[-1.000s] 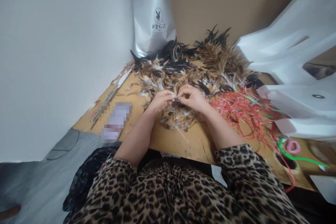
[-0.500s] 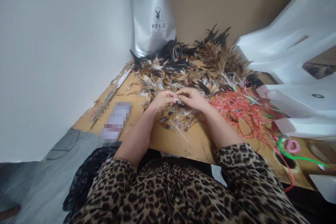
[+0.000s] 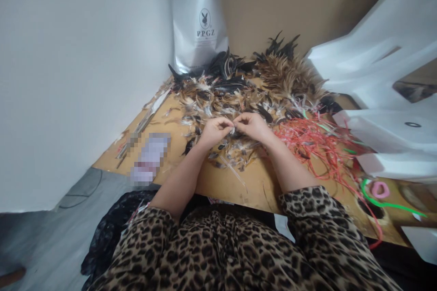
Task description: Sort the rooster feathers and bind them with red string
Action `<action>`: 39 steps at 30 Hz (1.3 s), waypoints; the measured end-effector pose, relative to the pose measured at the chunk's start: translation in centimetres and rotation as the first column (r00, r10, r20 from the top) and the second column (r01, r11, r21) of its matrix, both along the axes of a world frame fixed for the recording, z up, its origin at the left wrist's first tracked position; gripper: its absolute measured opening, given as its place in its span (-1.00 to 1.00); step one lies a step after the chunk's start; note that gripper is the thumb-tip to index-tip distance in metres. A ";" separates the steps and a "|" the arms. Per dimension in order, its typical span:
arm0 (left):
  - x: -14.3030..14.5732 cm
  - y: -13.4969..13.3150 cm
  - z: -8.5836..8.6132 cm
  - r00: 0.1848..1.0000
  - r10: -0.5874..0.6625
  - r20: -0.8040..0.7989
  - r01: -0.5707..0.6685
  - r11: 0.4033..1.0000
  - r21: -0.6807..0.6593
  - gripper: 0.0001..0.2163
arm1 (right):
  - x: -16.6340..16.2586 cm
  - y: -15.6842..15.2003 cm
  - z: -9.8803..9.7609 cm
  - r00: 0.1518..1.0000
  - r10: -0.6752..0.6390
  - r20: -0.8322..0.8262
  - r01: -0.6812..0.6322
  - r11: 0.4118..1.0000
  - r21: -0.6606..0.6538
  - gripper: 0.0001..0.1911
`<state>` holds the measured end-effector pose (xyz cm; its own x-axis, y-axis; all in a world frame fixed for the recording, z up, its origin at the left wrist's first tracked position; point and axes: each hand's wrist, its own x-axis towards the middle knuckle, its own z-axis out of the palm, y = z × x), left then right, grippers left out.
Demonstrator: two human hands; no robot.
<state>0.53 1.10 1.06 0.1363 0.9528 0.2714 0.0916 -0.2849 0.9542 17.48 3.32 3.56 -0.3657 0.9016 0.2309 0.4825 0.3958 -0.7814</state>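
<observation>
Over the front of the feather pile, my left hand and my right hand meet fingertip to fingertip. Both are closed in a pinch on a small feather, of which only a pale, fluffy bit shows between the fingers. Loose brown and white feathers spread over the wooden table just beyond my hands. Smaller speckled feathers lie below my wrists, beside thin clear strips.
A tangle of red strings lies to the right, with a pink ring and a green strip nearby. Bundled brown feathers and a silver bag stand at the back. Thin sticks lie left; a white panel borders that side.
My left hand has tilted slightly and its fingers have shifted a little against the right fingertips. The small feather shows paler between them. The things on the table have not visibly moved.
</observation>
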 end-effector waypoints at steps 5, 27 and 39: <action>0.1 0.0 -0.1 0.988 0.142 -0.058 -0.131 0.977 0.168 -0.91 | -0.3 0.1 -0.5 0.994 -0.008 -0.106 -0.008 0.989 -0.148 -0.82; 0.1 -0.7 0.7 0.964 0.245 -0.103 -0.200 0.924 0.327 -0.89 | -1.1 -0.8 0.5 0.985 -0.047 -0.163 0.035 0.997 -0.072 -0.75; -0.2 -0.7 0.9 0.972 0.217 -0.089 -0.180 0.934 0.310 -0.91 | -1.0 -0.9 0.4 0.985 -0.006 -0.172 0.002 1.000 -0.021 -0.78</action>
